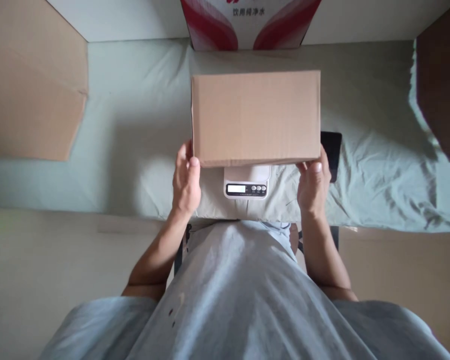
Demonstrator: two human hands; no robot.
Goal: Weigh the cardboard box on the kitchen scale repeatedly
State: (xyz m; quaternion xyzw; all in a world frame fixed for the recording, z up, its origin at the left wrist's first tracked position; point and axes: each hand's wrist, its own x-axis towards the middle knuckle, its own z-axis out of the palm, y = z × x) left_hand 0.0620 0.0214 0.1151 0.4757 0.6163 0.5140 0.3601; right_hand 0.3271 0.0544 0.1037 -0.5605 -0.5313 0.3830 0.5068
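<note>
A plain brown cardboard box (255, 117) is gripped at its two near corners between my hands. My left hand (186, 180) holds the left corner, thumb on the near edge and fingers along the side. At the right corner my right hand (315, 182) grips in the same way, some of its fingers tucked under the box. A white digital kitchen scale (246, 195) with a lit display and several buttons shows in front of the box; its far part is hidden. Whether the box touches the scale I cannot tell.
A black flat device (332, 155) lies by my right hand on the pale green cloth (146, 125). Large cardboard (30, 90) stands at the left, a dark brown box (440, 85) at the right, and a red and white carton (249, 30) at the back.
</note>
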